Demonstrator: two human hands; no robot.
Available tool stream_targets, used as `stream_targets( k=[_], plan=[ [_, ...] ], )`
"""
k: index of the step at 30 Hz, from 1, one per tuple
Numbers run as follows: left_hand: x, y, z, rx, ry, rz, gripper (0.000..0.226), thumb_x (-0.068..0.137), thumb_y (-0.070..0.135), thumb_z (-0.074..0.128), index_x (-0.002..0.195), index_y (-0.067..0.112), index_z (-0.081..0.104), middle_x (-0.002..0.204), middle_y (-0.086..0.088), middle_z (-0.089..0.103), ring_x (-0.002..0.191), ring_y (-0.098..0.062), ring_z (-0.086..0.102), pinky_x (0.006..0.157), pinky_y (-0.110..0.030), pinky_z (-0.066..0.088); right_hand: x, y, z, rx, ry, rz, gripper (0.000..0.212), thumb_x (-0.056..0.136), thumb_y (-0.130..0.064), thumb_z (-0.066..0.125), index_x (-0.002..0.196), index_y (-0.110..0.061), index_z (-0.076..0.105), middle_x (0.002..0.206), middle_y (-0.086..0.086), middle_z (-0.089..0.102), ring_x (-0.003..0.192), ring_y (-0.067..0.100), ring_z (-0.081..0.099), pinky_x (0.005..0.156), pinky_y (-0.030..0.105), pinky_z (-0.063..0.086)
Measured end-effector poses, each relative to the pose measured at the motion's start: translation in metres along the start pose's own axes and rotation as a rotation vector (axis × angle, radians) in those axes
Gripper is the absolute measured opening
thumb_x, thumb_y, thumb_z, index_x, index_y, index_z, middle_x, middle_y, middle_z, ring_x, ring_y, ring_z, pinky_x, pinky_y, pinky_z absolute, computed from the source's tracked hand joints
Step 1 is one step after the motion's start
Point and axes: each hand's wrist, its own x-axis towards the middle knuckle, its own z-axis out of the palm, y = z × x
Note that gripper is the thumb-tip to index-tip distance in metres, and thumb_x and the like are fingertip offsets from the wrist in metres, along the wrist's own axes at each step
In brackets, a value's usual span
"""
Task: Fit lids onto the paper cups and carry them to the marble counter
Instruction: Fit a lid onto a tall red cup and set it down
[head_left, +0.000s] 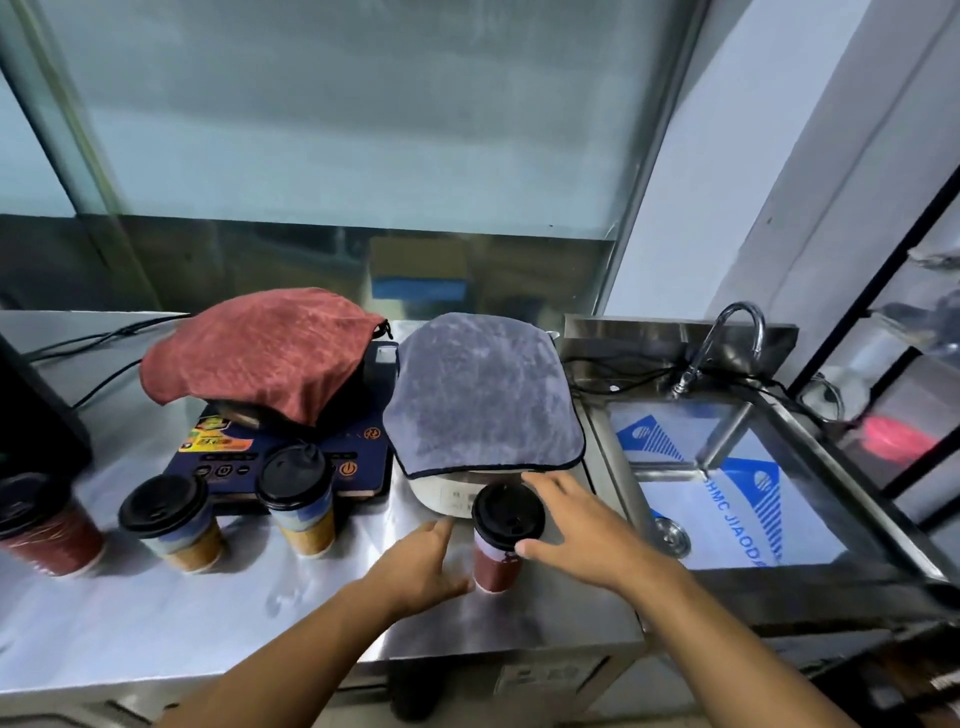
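Note:
A dark red paper cup (496, 564) with a black lid (508, 513) stands on the steel counter (182, 623) between my hands. My left hand (423, 564) lies just left of the cup with fingers straight, close to its side. My right hand (576, 525) is beside the cup on the right, fingers spread, its thumb tip at the lid's rim. Two lidded cups with blue and orange bands stand further left: one (176, 525) near the middle left, another (301, 501) by the induction cooker. A larger lidded red cup (44, 525) is at the far left edge.
Behind the cups sits an induction cooker (291, 457) bearing a pot under a red cloth (260, 353), and an appliance under a grey towel (483, 395). A steel sink (727, 467) with a faucet (727, 343) is at the right. Cables run along the back.

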Motion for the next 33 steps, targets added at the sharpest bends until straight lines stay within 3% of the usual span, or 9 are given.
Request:
stream_targets(
  k=[4, 8, 11, 13, 15, 20, 23, 28, 33],
  plan=[
    [0.013, -0.003, 0.014, -0.229, -0.035, 0.019, 0.104, 0.071, 0.048, 0.075, 0.156, 0.023, 0.02, 0.152, -0.005, 0.04, 0.13, -0.022, 0.05, 0.102, -0.032, 0.049, 0.014, -0.001, 0.008, 0.006, -0.053, -0.029, 0.094, 0.083, -0.057, 0.069, 0.159, -0.03, 0.021, 0.155, -0.008, 0.026, 0.14, 0.018, 0.04, 0.111, 0.037, 0.043],
    [0.018, -0.005, 0.025, -0.357, -0.021, 0.028, 0.106, 0.071, 0.046, 0.077, 0.156, 0.022, 0.019, 0.153, -0.001, 0.037, 0.134, -0.016, 0.046, 0.106, -0.029, 0.046, 0.026, -0.005, 0.015, 0.004, -0.054, -0.042, 0.097, 0.081, -0.057, 0.07, 0.158, -0.031, 0.018, 0.157, -0.009, 0.02, 0.142, 0.02, 0.038, 0.111, 0.037, 0.043],
    [0.02, 0.002, 0.027, -0.503, -0.013, 0.036, 0.099, 0.072, 0.047, 0.082, 0.15, 0.02, 0.028, 0.146, 0.005, 0.046, 0.129, -0.004, 0.049, 0.1, -0.017, 0.045, 0.032, -0.002, 0.024, 0.026, -0.074, -0.041, 0.099, 0.08, -0.054, 0.073, 0.159, -0.031, 0.017, 0.156, -0.01, 0.016, 0.14, 0.022, 0.041, 0.11, 0.035, 0.043],
    [0.021, 0.007, 0.026, -0.576, -0.014, 0.041, 0.09, 0.075, 0.037, 0.084, 0.146, 0.019, 0.032, 0.139, 0.006, 0.052, 0.12, 0.005, 0.053, 0.09, -0.003, 0.041, 0.035, -0.001, 0.031, 0.04, -0.057, -0.055, 0.098, 0.08, -0.05, 0.075, 0.158, -0.031, 0.018, 0.155, -0.008, 0.017, 0.137, 0.023, 0.045, 0.109, 0.035, 0.045],
    [0.019, 0.011, 0.025, -0.659, -0.019, 0.037, 0.079, 0.078, 0.025, 0.083, 0.141, 0.022, 0.036, 0.131, 0.006, 0.057, 0.111, 0.012, 0.057, 0.083, 0.0, 0.042, 0.037, 0.002, 0.04, 0.073, -0.02, -0.061, 0.097, 0.082, -0.047, 0.076, 0.159, -0.03, 0.019, 0.154, -0.008, 0.019, 0.139, 0.021, 0.043, 0.112, 0.033, 0.043],
    [0.011, 0.022, 0.025, -0.784, 0.041, 0.01, 0.069, 0.079, 0.019, 0.083, 0.133, 0.033, 0.043, 0.125, 0.01, 0.064, 0.11, 0.0, 0.06, 0.09, -0.011, 0.048, 0.037, 0.006, 0.049, 0.167, 0.043, -0.071, 0.093, 0.081, -0.047, 0.075, 0.157, -0.036, 0.021, 0.152, -0.013, 0.019, 0.141, 0.016, 0.038, 0.114, 0.032, 0.041],
    [0.008, 0.028, 0.024, -0.858, 0.039, -0.001, 0.076, 0.079, 0.007, 0.082, 0.14, 0.025, 0.041, 0.127, 0.001, 0.063, 0.111, -0.005, 0.063, 0.087, -0.023, 0.055, 0.033, 0.004, 0.05, 0.224, 0.077, -0.102, 0.089, 0.08, -0.05, 0.073, 0.154, -0.038, 0.024, 0.153, -0.018, 0.019, 0.14, 0.013, 0.038, 0.112, 0.028, 0.042],
    [-0.003, 0.048, 0.029, -0.891, 0.025, -0.013, 0.081, 0.08, -0.009, 0.075, 0.145, 0.017, 0.034, 0.132, 0.005, 0.059, 0.11, 0.008, 0.062, 0.082, -0.014, 0.052, 0.016, 0.014, 0.05, 0.305, 0.078, -0.073, 0.088, 0.081, -0.05, 0.073, 0.155, -0.039, 0.027, 0.151, -0.021, 0.021, 0.131, 0.007, 0.046, 0.101, 0.016, 0.042],
    [-0.022, 0.054, 0.028, -0.859, 0.074, -0.071, 0.079, 0.08, -0.004, 0.078, 0.142, 0.022, 0.037, 0.13, 0.007, 0.06, 0.11, 0.011, 0.06, 0.084, -0.012, 0.051, 0.009, 0.013, 0.048, 0.418, 0.068, -0.073, 0.086, 0.081, -0.052, 0.076, 0.153, -0.036, 0.033, 0.144, -0.02, 0.031, 0.126, 0.001, 0.045, 0.095, 0.003, 0.033]
  ],
)
